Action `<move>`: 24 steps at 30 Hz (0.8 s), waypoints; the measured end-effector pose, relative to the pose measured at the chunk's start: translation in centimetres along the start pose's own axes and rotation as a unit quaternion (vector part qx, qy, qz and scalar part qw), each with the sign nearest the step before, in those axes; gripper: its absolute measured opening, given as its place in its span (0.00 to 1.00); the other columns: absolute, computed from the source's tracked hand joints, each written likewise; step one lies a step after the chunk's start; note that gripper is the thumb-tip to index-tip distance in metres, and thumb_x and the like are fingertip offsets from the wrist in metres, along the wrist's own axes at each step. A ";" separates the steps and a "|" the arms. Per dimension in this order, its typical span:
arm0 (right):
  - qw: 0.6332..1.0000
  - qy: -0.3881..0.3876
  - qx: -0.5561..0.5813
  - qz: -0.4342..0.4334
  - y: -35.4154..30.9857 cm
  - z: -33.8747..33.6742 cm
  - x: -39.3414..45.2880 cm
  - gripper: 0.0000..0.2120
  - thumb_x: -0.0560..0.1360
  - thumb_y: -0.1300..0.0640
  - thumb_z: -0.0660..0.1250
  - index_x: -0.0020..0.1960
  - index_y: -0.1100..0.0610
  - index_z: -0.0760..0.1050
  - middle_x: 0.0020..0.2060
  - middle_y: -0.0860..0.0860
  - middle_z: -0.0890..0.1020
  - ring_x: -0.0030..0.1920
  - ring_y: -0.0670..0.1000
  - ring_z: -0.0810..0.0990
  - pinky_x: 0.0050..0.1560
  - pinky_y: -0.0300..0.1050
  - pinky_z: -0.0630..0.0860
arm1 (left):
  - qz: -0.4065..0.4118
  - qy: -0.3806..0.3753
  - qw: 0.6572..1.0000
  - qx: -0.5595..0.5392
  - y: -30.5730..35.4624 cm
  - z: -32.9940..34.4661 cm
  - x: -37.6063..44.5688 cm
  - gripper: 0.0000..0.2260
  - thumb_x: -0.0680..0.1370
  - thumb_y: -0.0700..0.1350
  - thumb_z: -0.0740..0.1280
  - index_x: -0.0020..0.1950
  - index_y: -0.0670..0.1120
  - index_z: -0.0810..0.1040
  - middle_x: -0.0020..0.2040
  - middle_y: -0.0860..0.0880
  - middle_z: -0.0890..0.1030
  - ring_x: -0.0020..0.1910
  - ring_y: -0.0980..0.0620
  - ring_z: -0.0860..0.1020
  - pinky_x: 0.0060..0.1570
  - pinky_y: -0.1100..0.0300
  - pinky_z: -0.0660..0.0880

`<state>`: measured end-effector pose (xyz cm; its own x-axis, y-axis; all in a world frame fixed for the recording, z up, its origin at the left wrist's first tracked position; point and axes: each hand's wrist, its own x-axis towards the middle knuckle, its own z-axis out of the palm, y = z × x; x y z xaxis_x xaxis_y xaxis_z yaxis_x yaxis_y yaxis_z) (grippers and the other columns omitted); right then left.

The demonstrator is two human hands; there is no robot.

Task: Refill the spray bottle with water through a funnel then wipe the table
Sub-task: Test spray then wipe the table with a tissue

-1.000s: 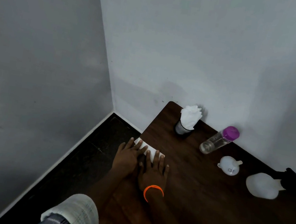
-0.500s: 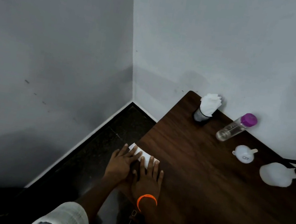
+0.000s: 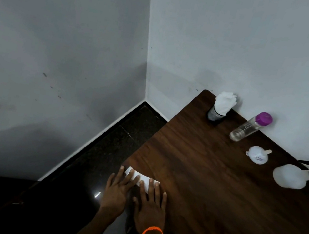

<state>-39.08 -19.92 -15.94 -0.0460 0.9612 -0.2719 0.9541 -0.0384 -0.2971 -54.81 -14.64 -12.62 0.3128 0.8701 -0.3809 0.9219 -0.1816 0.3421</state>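
Both hands [image 3: 135, 196] flat on white tissue [image 3: 142, 179] (table [image 3: 209, 186] near corner).

A bare room corner, plain and sparsely furnished; whether it is a home or an office cannot be told.

The dark wood-grain surface [image 3: 209, 186] stands with its far edge against a scuffed, pale painted wall [image 3: 242, 39]. To its left a second wall meets the first in a corner, with a white skirting board [image 3: 93, 141] along a glossy black stone floor [image 3: 83, 176]. On the surface's far edge a black mesh holder [image 3: 213, 114] stuffed with white tissues stands beside a clear water bottle [image 3: 248, 127] with a purple cap.
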 end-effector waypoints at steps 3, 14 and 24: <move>1.000 0.000 0.000 0.006 1.5 -0.1 -1.3 0.29 0.79 0.39 0.56 0.79 0.41 0.61 0.79 0.50 0.65 0.80 0.53 0.61 0.74 0.62 0.56 | 0.000 -0.008 1.000 0.010 2.3 0.5 -0.7 0.28 0.70 0.52 0.57 0.69 0.56 0.79 0.72 0.49 0.77 0.75 0.43 0.63 0.66 0.45 0.60; 0.997 0.024 -0.006 0.071 7.0 -1.6 1.2 0.28 0.81 0.39 0.54 0.80 0.40 0.59 0.80 0.50 0.63 0.81 0.52 0.58 0.76 0.60 0.54 | 0.019 -0.057 0.993 0.097 7.3 0.9 5.4 0.31 0.74 0.63 0.55 0.77 0.56 0.70 0.78 0.49 0.69 0.81 0.39 0.57 0.73 0.40 0.53; 0.992 0.061 0.000 0.112 11.9 -4.9 9.2 0.28 0.82 0.38 0.50 0.81 0.39 0.53 0.82 0.50 0.57 0.82 0.52 0.52 0.78 0.60 0.47 | 0.039 -0.019 0.995 0.089 11.1 -1.4 15.4 0.29 0.74 0.60 0.57 0.75 0.59 0.71 0.76 0.51 0.72 0.80 0.40 0.60 0.73 0.40 0.51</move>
<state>-26.67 -10.23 -17.53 0.2030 0.9544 -0.2191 0.9363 -0.2546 -0.2417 -40.08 -2.66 -13.49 0.3902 0.8332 -0.3917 0.9193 -0.3292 0.2155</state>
